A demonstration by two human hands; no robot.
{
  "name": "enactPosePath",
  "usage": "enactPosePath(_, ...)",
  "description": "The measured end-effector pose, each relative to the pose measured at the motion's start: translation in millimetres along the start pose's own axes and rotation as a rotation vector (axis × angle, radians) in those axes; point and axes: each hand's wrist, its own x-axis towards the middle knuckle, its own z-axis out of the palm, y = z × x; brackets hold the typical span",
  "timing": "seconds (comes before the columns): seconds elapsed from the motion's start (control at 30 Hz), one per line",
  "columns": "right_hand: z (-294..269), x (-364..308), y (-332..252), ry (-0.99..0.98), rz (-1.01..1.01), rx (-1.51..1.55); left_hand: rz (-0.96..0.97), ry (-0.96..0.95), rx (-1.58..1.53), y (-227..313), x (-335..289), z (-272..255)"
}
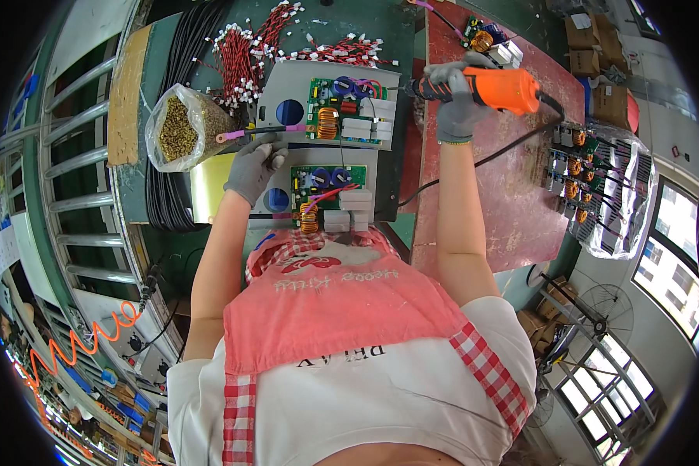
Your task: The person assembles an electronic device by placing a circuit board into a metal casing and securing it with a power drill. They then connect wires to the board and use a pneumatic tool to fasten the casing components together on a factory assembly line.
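My right hand (460,105), in a grey glove, is closed round an orange power screwdriver (505,89). Its dark front end points left, beside the right edge of the farther circuit board (346,111). That board has blue capacitors, a copper coil and white blocks, and lies on a grey metal plate (276,89). My gloved left hand (258,167) is over the left edge of the nearer metal plate (299,161), fingers curled together; what they hold, if anything, is hidden. Just beyond them lies a ring cable lug with a purple sleeve (264,132). A second circuit board (330,198) sits on the nearer plate.
A clear bag of small brass-coloured parts (180,132) stands at left, beside black cables (167,194). Red-and-black wire bundles (241,66) lie at the back. Another board (485,39) and several boards (575,171) rest on the red tabletop (512,186). The screwdriver's black cord (512,147) crosses it.
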Motion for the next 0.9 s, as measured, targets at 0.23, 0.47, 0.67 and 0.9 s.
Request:
enactPosePath(0.23, 3, 19, 17, -0.211, 0.129, -0.021, -0.106, 0.114, 0.006, 11, 8, 10)
enactPosePath(0.47, 14, 20, 20, -0.143, 0.132, -0.018, -0.174, 0.075, 0.007, 8, 27, -7)
enactPosePath(0.67, 27, -18, -59, 0.09, -0.069, -0.163, -0.009, -0.087, -0.03, 12, -14, 12)
enactPosePath(0.9, 43, -107, -169, -0.117, -0.294, 0.246, -0.003, -0.487, -0.202, 1, -77, 21)
